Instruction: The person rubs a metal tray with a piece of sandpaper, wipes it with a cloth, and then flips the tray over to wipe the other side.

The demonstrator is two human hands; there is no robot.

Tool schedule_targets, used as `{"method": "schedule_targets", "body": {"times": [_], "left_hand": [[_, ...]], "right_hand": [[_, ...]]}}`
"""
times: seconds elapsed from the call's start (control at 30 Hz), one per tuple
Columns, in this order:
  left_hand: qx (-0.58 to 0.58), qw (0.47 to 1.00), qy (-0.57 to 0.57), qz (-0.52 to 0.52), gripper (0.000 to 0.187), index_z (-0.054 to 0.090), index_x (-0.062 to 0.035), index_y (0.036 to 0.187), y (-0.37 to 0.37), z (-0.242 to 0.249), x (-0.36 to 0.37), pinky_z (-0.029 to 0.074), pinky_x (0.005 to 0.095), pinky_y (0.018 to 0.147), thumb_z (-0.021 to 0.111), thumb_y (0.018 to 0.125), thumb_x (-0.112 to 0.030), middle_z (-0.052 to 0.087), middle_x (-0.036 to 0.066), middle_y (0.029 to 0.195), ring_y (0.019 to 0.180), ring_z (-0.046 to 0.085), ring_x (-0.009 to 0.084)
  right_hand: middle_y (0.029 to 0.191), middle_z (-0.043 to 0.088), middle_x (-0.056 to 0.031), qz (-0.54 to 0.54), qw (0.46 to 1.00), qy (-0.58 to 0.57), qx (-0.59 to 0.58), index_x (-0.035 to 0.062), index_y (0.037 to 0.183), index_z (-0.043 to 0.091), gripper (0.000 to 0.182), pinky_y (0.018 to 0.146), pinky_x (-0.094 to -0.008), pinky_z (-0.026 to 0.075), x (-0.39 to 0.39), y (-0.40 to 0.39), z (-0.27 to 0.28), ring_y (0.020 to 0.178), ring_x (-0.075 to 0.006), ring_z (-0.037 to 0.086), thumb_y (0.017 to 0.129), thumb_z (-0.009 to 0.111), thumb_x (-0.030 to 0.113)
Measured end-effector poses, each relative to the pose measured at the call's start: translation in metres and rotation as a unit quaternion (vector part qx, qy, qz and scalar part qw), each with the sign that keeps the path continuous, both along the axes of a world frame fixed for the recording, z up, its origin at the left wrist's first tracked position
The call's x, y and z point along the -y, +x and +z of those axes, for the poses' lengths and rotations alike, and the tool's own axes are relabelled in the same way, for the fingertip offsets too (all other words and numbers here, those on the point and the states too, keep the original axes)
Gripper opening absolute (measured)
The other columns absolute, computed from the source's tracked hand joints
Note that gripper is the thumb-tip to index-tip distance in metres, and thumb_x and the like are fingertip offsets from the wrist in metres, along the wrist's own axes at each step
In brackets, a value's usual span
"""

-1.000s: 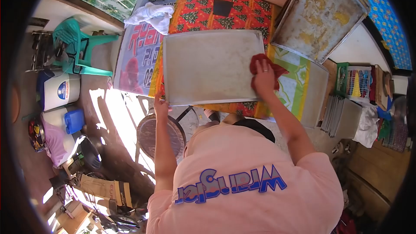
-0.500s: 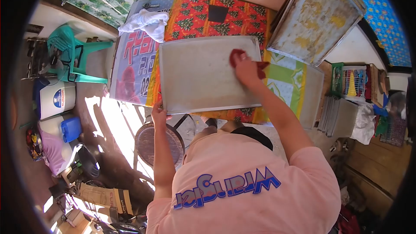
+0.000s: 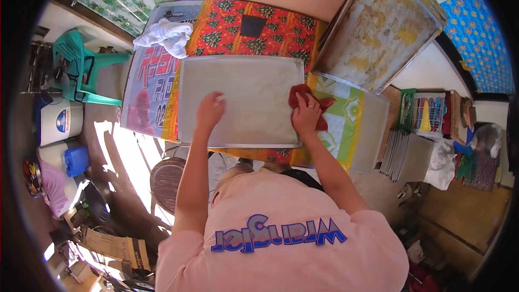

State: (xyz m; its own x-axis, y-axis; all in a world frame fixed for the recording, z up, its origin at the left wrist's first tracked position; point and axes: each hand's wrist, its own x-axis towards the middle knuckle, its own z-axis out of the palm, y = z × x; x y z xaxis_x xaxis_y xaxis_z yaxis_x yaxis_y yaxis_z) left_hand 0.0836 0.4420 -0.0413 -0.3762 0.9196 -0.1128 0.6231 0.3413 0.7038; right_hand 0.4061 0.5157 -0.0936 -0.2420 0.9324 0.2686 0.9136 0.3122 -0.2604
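Observation:
A flat grey tray (image 3: 243,113) with a raised rim lies on the table (image 3: 292,32), which has a red cover with green trees. Over the tray's left part is my left hand (image 3: 212,111), blurred, its fingers curled and hard to make out. At the tray's right edge my right hand (image 3: 307,113) is closed on a dark red cloth (image 3: 323,104), which bunches around the fingers and hangs past the rim.
A white cloth (image 3: 167,35) and a dark square (image 3: 252,26) lie behind the tray. Stained trays (image 3: 378,32) lean at the back right. A round stool (image 3: 168,181) stands below the table's front edge. A green chair (image 3: 81,70) is at the left.
My left hand has left the tray's front left corner and risen over its surface. My right hand has moved down with the red cloth to the right edge. The view has shifted slightly.

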Motion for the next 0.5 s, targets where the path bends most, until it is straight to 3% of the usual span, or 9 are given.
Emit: {"method": "schedule_targets", "body": {"times": [0.1, 0.23, 0.33, 0.5], "left_hand": [[0.126, 0.988, -0.048, -0.071, 0.031, 0.065, -0.0070, 0.105, 0.060, -0.006, -0.079, 0.050, 0.0426, 0.084, 0.066, 0.080, -0.026, 0.067, 0.019, 0.101, 0.094, 0.063, 0.0353], [0.077, 0.986, -0.021, -0.143, 0.037, 0.062, -0.0065, 0.106, 0.120, -0.031, -0.162, 0.050, 0.0431, 0.084, 0.071, 0.075, -0.025, 0.067, 0.018, 0.100, 0.096, 0.063, 0.0358], [0.078, 0.986, 0.045, -0.137, 0.040, 0.063, -0.0036, 0.102, 0.147, -0.046, -0.203, 0.051, 0.0411, 0.074, 0.076, 0.069, -0.022, 0.068, 0.017, 0.084, 0.081, 0.065, 0.0341], [0.020, 0.976, -0.014, -0.214, 0.053, 0.059, -0.0021, 0.100, 0.153, -0.054, -0.237, 0.051, 0.0416, 0.077, 0.082, 0.058, -0.023, 0.067, 0.017, 0.097, 0.090, 0.064, 0.0350]], "right_hand": [[0.133, 0.048, -0.0088, 0.000, 1.000, -0.018, -0.007, 0.0257, 0.128, 0.057, 0.053, 0.091, -0.0490, 0.037, -0.002, 0.001, 0.000, 0.114, -0.0322, 0.045, 0.076, 0.062, 0.020], [0.133, 0.048, -0.0085, 0.002, 0.999, -0.044, -0.005, 0.0262, 0.129, 0.056, 0.054, 0.093, -0.0481, 0.036, -0.003, 0.003, 0.003, 0.115, -0.0321, 0.044, 0.076, 0.062, 0.021], [0.134, 0.047, -0.0092, 0.014, 0.998, -0.051, -0.018, 0.0252, 0.130, 0.056, 0.054, 0.093, -0.0482, 0.036, -0.003, 0.004, 0.005, 0.115, -0.0325, 0.044, 0.076, 0.062, 0.020], [0.134, 0.047, -0.0098, 0.029, 0.997, -0.061, -0.029, 0.0248, 0.129, 0.056, 0.054, 0.094, -0.0481, 0.035, -0.005, 0.006, 0.009, 0.114, -0.0325, 0.044, 0.076, 0.061, 0.019]]}}
